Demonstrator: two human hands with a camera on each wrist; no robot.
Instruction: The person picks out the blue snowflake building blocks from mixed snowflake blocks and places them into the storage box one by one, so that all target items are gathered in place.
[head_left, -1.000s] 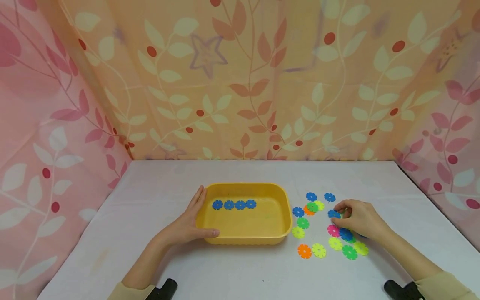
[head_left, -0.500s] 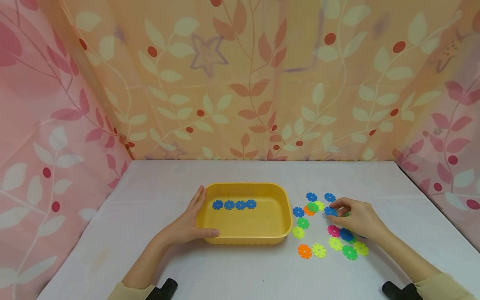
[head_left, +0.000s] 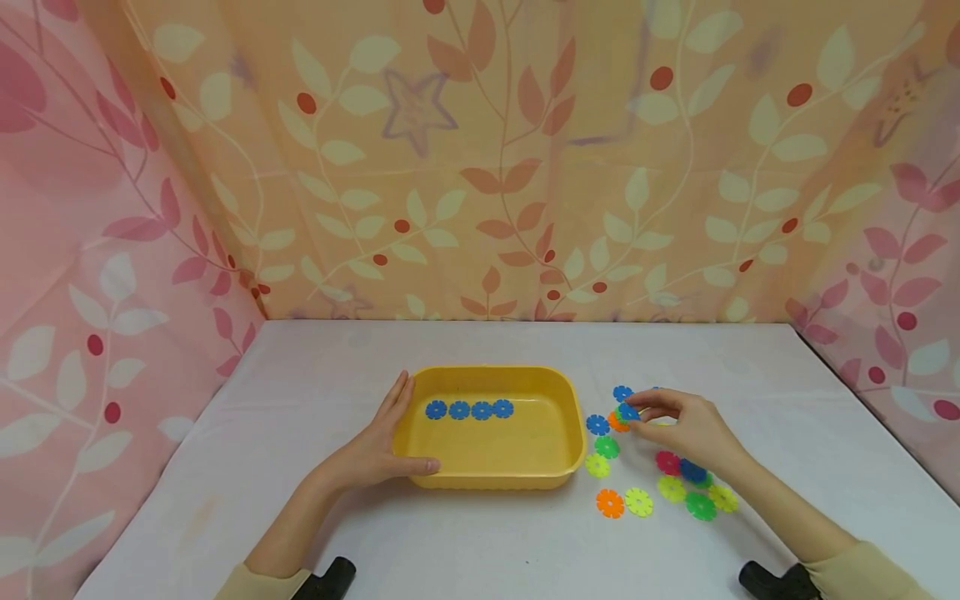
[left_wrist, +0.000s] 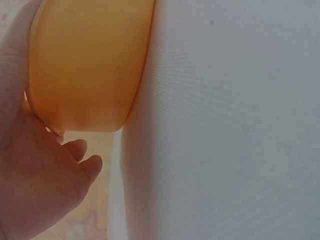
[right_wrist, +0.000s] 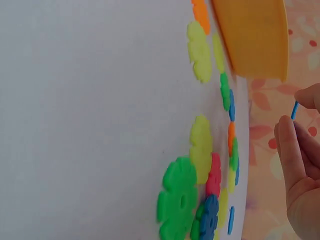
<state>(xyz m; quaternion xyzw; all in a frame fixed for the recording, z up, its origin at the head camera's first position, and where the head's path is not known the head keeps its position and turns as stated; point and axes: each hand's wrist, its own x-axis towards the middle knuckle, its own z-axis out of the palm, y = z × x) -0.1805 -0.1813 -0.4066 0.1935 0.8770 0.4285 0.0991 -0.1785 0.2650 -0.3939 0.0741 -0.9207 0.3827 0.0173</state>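
In the head view, my left hand (head_left: 378, 446) rests against the left end of a yellow plastic tray (head_left: 487, 481). Its fingers lie straight along the outer wall and the thumb lies at the near rim. Inside the tray, several blue notched flower discs (head_left: 459, 410) form a row. My right hand (head_left: 690, 429) pinches another blue flower disc (head_left: 630, 412) between thumb and fingertips, above the scattered discs. From the right wrist view, this held disc (right_wrist: 294, 109) appears edge-on, raised off the table. The left wrist view shows the tray's outer wall (left_wrist: 92, 65) beside the left hand.
Right of the tray, loose flower discs lie on the white table (head_left: 480, 542): orange (head_left: 610, 503), yellow (head_left: 639, 502), green (head_left: 701, 507), pink (head_left: 667, 462) and blue (head_left: 597, 425). Some overlap. A patterned curtain (head_left: 495, 167) hangs behind the table.
My right hand has lifted the blue disc and carried it left, toward the tray. The left hand, the tray and the row inside it have stayed in place.
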